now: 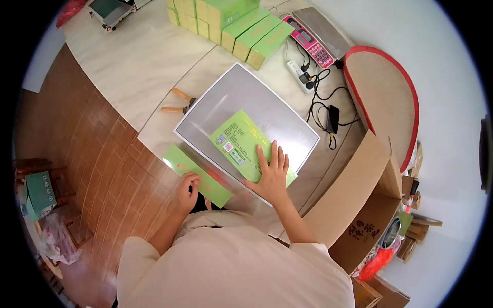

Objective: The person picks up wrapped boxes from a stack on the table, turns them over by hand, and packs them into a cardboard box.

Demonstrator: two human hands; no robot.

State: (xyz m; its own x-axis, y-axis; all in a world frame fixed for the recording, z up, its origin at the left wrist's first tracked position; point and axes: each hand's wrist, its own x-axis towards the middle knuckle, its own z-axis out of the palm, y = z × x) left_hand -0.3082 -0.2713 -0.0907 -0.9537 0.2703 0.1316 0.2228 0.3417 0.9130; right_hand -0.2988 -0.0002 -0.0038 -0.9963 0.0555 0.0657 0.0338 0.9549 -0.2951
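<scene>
On our left side, we are resting the left hand (188, 192) at the near edge of a long green panel (199, 176); its fingers are curling inward, probably for steadying it, but we cannot tell whether they are pinching it. To the right of this panel, a printed green box (236, 136) is lying aslant on the grey-topped platform (231, 92), with its text and codes facing up. We are laying the right hand (272, 177) over the lower end of this box, the fingers spreading apart and not clamping anything, it seems so that the box is lying flat and not sliding. Around us, again from the left, two wooden handles (173, 109) are sticking out beside the platform, and a group of green boxes (226, 23) is standing at the far side of the pale table (128, 66). Further right, black cables (310, 79) are tangling between a power strip (296, 73), a pink keypad device (321, 55) and a phone (333, 119), so they are making that corner awkward for reaching. Behind them a red-edged mat (385, 87) is leaning, and an open cardboard box (349, 190) is standing near our right arm, probably limiting the elbow.
</scene>
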